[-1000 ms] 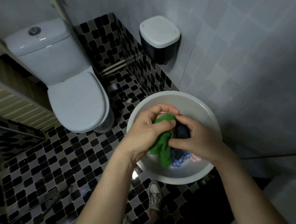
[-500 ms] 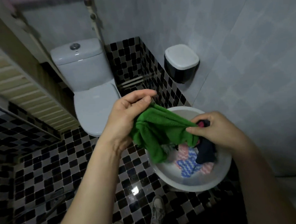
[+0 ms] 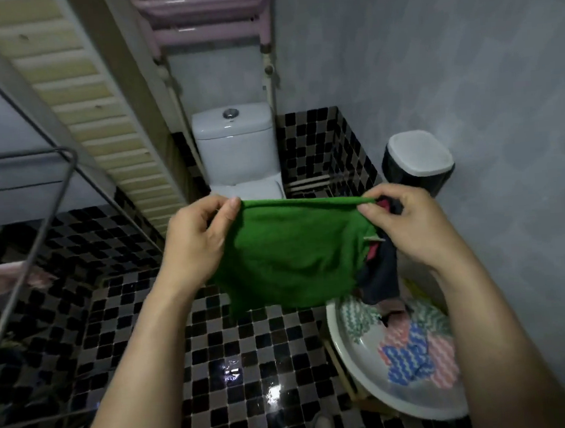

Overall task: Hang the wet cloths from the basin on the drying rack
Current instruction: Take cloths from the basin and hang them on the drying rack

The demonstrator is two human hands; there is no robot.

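Head view. Green cloth (image 3: 294, 253) held up at centre frame and spread wide, top edge taut and running left to right across the picture, body hanging down from that edge. Left hand (image 3: 199, 239) at centre left, thumb and curled fingers pinching the left top corner. Right hand (image 3: 409, 225) at centre right, pinching the right top corner, with a dark cloth (image 3: 382, 273) bunched under the same fingers and dangling beside the green one. Neither hand slack, both closed on fabric.

Basin (image 3: 337, 343) at lower right, below and just right of the green cloth's lower hem, patterned cloths (image 3: 411, 348) lying inside.

Grey metal rack (image 3: 62, 189) at the left edge, bars partly cut off by the frame, a pale cloth (image 3: 8, 276) draped low on it. Pink rail (image 3: 207, 18) at top centre, above the toilet (image 3: 236, 150). Metal frame judged to be the drying rack, though not certain between the two.

Deciding relation: rack well apart from the green cloth, off to the left of frame, on the left hand's side, hence left hand nearer. Long axis of the cloth level and crosswise in the picture, already opened out for draping over a bar after a carry to the left.

Likely snag: dark cloth riding along in the right hand, needing release or a separate hanging.
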